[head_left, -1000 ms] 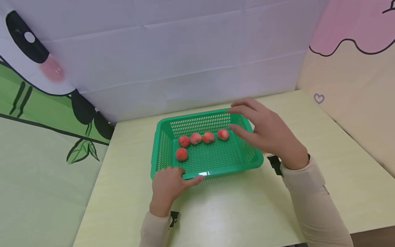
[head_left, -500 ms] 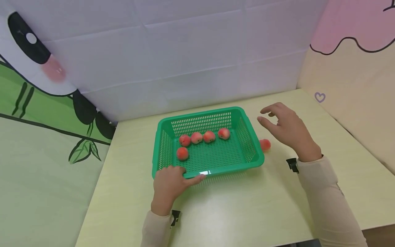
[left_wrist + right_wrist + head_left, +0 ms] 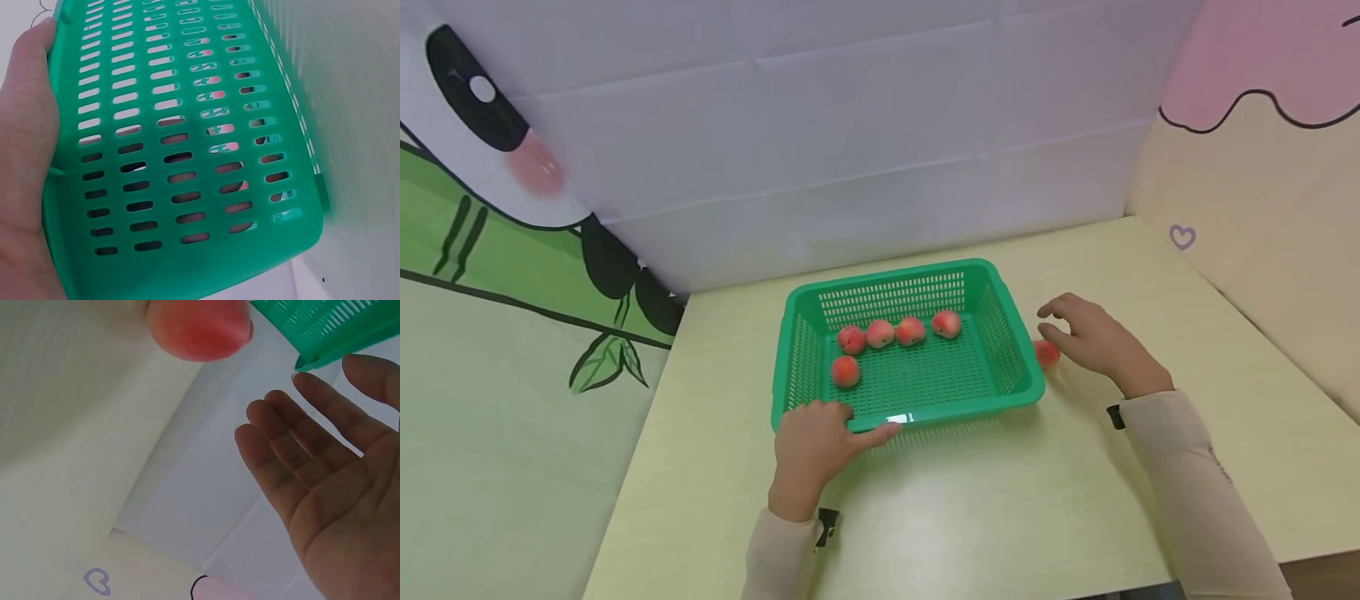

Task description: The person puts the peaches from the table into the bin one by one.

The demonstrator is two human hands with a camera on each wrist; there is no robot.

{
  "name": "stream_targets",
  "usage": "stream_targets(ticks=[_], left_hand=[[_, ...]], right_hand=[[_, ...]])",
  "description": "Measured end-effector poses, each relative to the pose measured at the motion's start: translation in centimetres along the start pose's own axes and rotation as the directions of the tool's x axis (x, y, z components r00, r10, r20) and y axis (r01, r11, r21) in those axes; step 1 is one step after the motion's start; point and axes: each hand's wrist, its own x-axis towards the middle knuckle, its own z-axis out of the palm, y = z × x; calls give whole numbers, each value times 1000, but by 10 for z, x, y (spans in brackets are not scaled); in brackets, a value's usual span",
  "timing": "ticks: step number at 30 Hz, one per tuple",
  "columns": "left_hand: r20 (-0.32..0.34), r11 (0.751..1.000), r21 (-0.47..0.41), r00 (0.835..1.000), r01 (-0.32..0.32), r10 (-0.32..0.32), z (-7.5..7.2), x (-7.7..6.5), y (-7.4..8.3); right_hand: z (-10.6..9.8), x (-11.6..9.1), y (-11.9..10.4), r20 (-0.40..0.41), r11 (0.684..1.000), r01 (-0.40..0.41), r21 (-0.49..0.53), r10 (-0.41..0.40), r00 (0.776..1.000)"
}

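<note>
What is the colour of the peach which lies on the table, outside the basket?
The peach is mostly pinkish red, best seen in the right wrist view.

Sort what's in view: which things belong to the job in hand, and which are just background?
Job:
basket
five peaches inside it
one peach beside it
right hand, near that peach
left hand, gripping the basket

Background:
table
pale sheet
drawn heart

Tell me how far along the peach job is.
Looks done: five peaches sit in the green basket. In hand: the left hand grips the basket's near edge; the empty right hand hovers beside another peach. Apparently remaining: that sixth peach, resting outside on the table.
</note>
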Motion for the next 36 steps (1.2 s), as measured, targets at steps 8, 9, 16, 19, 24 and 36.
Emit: stream_targets(ticks=[8,9,16,19,24,36], left_hand=[[-18,1000,1,1000,-9,9,0,0,-2],[-17,1000,2,1000,-9,9,0,0,-2],[-14,1000,7,1000,-13,13,-3,1,-1],[0,1000,8,1000,-8,8,-4,0,0],[7,1000,-5,1000,-10,10,-4,-1,1],[-9,1000,-8,1000,-18,18,-3,-1,1]], right_hand=[[17,5,6,86,998,29,-47,-24,996],[18,5,6,90,999,28,-47,-24,996],[25,12,7,137,998,-11,-66,20,990],[30,15,9,162,996,-19,-90,33,986],[38,18,17,178,994,-5,-109,25,984],[41,15,20,168,993,4,-115,15,986]])
